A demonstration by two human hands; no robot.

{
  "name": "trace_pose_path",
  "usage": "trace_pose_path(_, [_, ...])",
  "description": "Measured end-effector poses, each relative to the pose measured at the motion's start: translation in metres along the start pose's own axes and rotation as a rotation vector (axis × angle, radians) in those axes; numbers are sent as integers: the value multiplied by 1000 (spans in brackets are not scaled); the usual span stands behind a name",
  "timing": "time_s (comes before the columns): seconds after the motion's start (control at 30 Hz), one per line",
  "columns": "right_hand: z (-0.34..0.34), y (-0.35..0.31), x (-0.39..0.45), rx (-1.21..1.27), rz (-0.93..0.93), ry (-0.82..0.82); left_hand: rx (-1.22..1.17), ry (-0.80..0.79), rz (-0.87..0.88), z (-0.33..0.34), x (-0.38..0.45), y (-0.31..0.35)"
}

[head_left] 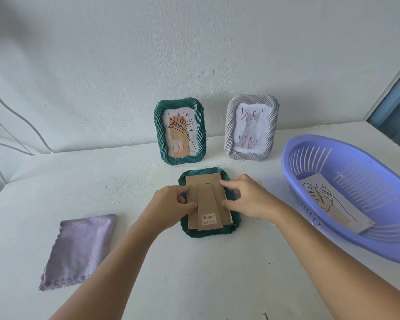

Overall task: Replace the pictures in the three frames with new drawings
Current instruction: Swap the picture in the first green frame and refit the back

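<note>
Head cam looks down on a white surface [148, 262] pushed against a white wall. Middle of it, a dark green frame [207, 234] lies face down with its brown cardboard backing [206, 192] and fold-out stand up top, barcode sticker [209, 217] near the stand's lower end. Both hands are on it: left hand [169, 204] has thumb and fingertips at the backing's left edge, right hand [247, 197] has fingers pressing on the upper right part and thumb on the right edge. So the grip on each side is narrow, fingers curled onto the backing, though I honestly can't tell if they're pinching it or just pressing.

Back along the far edge by the wall, two more frames stand upright: a green one [180, 132] with a line drawing of a plant, and to its right a grey-white one [251, 128] with a cat picture. They're well apart from each other.

Toward the right edge sits a purple slotted basket [314, 148] with a leaf drawing [328, 204] lying inside it. Near the left front there's a folded lilac cloth [79, 250] lying flat.
</note>
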State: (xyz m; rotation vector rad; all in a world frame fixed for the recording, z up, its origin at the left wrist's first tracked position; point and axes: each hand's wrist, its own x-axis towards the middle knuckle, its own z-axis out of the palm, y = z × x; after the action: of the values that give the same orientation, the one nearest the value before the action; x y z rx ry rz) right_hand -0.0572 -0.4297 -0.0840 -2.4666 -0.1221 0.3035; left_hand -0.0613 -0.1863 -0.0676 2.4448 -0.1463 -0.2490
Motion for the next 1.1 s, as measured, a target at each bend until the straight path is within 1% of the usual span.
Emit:
trace_pose_path(0.1, [3, -1, 2, 79, 12, 83, -35, 38, -21, 1, 1, 0])
trace_pose_path(0.23, [8, -4, 0, 52, 11, 172, -69, 85, -57, 4, 1, 1])
trace_pose_path(0.33, [8, -4, 0, 51, 6, 171, -83, 81, -65, 5, 0, 0])
trace_pose_path(0.5, [7, -4, 1, 54, 25, 156, -202, 59, -106, 2, 3, -3])
trace_pose_path(0.7, [5, -7, 3, 56, 61, 136, -93, 39, -88, 1, 7, -2])
trace_pose_path(0.77, [4, -9, 3, 51, 77, 152, -68, 81, -90, 0, 8, 0])
trace_pose_path(0.83, [3, -12, 3, 67, 100, 218, -53, 153, -93, 0, 11, 1])
trace_pose_path(0.9, [5, -14, 4, 30, 102, 279, -47, 203, -81, 1, 12, 3])
trace_pose_path(1.1, [8, -14, 4, -39, 103, 259, -28, 193, -66, 8, 15, 4])
